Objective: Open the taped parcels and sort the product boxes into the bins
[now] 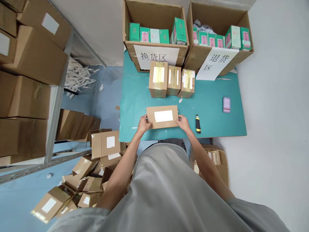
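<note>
A brown cardboard box (151,112) with a blank-looking white label lies lengthwise near the front edge of the green table. At its left end my left hand (144,124) is closed on it, thumb along the near corner. My right hand (183,122) grips the opposite end, thumb against the side. To the right of my right hand lies a black and yellow box cutter (198,124). Behind the held box stand three taped cartons, a taller one (158,88), a middle one (173,82) and a right one (187,84).
Two large open cartons, left (130,48) and right (193,56), hold green boxes at the table's back. A small pinkish pack (226,104) lies on the right. Opened boxes (90,185) pile on the floor at left, beside a loaded shelf (54,106). Another carton (223,167) stands below the table.
</note>
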The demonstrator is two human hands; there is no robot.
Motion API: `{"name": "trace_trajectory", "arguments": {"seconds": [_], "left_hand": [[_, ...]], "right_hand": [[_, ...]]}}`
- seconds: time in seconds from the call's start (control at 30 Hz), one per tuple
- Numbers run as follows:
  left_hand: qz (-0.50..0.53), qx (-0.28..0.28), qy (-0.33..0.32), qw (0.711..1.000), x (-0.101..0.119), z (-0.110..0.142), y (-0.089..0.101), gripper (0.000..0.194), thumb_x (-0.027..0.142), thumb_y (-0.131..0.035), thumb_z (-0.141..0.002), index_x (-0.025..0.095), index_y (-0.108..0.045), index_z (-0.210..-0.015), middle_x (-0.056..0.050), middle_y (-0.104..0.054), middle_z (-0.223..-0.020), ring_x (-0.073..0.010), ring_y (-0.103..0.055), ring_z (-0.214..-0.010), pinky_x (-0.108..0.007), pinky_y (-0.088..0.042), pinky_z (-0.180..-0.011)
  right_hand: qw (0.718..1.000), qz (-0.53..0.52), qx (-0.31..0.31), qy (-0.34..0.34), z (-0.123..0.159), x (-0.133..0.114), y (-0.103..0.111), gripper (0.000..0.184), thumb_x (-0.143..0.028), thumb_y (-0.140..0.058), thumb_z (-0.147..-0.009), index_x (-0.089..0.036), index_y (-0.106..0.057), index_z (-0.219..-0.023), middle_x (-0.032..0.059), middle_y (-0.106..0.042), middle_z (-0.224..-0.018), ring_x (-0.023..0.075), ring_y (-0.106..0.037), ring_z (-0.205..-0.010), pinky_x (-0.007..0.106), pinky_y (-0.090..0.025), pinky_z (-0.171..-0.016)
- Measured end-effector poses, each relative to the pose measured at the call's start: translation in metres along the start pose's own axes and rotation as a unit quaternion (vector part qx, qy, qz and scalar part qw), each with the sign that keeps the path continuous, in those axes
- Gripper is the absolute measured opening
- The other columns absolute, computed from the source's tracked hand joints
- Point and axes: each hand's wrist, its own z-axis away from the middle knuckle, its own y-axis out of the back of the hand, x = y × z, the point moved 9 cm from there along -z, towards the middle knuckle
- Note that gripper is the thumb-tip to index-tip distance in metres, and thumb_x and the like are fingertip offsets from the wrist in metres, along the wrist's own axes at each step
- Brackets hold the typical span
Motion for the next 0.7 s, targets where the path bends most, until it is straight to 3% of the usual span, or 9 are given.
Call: {"name": "trace_trajectory", "arguments": {"seconds": [0.13,0.23,0.37,0.47,0.53,0.6,0.7], "left_hand": [[-0.004,0.059,-0.087,0.994,0.028,0.010,-0.008,0.068,0.015,-0.079,-0.076,0.016,-0.061,-0.141,-0.019,-0.068,-0.142,-0.0330,-0.074,-0.124,-0.054,-0.059,-0.115],[0.030,0.075,-0.112,0.990,0.032,0.021,-0.013,0.057,0.019,-0.078,-0.081,0.018,-0.058,-0.134,-0.017,-0.070,-0.138,-0.0314,-0.073,-0.128,-0.051,-0.060,-0.114],[0.014,0.061,-0.082,0.995,0.007,0.036,-0.013,0.037,0.016,-0.071,-0.080,0.022,-0.062,-0.116,-0.013,-0.074,-0.127,-0.0304,-0.074,-0.124,-0.050,-0.061,-0.113],[-0.011,0.028,-0.045,0.999,-0.021,0.039,-0.005,0.021,0.018,-0.063,-0.081,0.023,-0.064,-0.101,-0.011,-0.078,-0.114,-0.0317,-0.077,-0.117,-0.053,-0.061,-0.112],[-0.032,0.002,-0.033,0.999,-0.031,0.030,0.003,0.018,0.022,-0.060,-0.083,0.024,-0.068,-0.099,-0.012,-0.081,-0.114,-0.0331,-0.077,-0.118,-0.057,-0.058,-0.116],[-0.035,0.000,-0.027,0.999,-0.030,0.010,0.015,0.025,0.029,-0.060,-0.088,0.023,-0.073,-0.109,-0.014,-0.081,-0.127,-0.0348,-0.074,-0.129,-0.058,-0.054,-0.120],[-0.022,0.040,-0.038,0.998,-0.001,-0.039,0.035,0.044,0.041,-0.068,-0.092,0.021,-0.070,-0.132,-0.018,-0.074,-0.148,-0.0365,-0.066,-0.146,-0.059,-0.048,-0.128]], "right_hand": [[0.993,-0.004,0.091,0.079,0.017,-0.001,0.023,0.036,-0.032,-0.075,-0.085,-0.022,-0.066,-0.117,0.0154,-0.077,-0.127,0.0317,-0.075,-0.118,0.050,-0.066,-0.105],[0.985,0.031,0.118,0.126,0.031,0.001,0.033,0.035,-0.033,-0.070,-0.090,-0.021,-0.065,-0.123,0.0177,-0.074,-0.134,0.0317,-0.073,-0.122,0.050,-0.063,-0.110],[0.990,0.074,0.080,0.087,0.043,0.027,0.025,0.038,-0.029,-0.063,-0.093,-0.021,-0.068,-0.130,0.0174,-0.077,-0.133,0.0340,-0.074,-0.123,0.052,-0.061,-0.111],[0.993,0.080,0.053,0.067,0.050,0.047,0.022,0.035,-0.026,-0.061,-0.088,-0.022,-0.073,-0.121,0.0162,-0.080,-0.126,0.0355,-0.076,-0.118,0.054,-0.062,-0.108],[0.994,0.076,0.031,0.079,0.047,0.053,0.026,0.029,-0.028,-0.061,-0.087,-0.024,-0.075,-0.112,0.0153,-0.081,-0.124,0.0354,-0.076,-0.119,0.054,-0.061,-0.111],[0.993,0.075,0.028,0.083,0.032,0.055,0.040,0.028,-0.035,-0.064,-0.088,-0.024,-0.076,-0.111,0.0162,-0.080,-0.127,0.0362,-0.074,-0.125,0.056,-0.057,-0.117],[0.994,0.034,0.094,0.030,-0.016,0.050,0.080,0.060,-0.055,-0.074,-0.087,-0.021,-0.071,-0.136,0.0208,-0.072,-0.144,0.0373,-0.073,-0.126,0.058,-0.058,-0.115]]}}
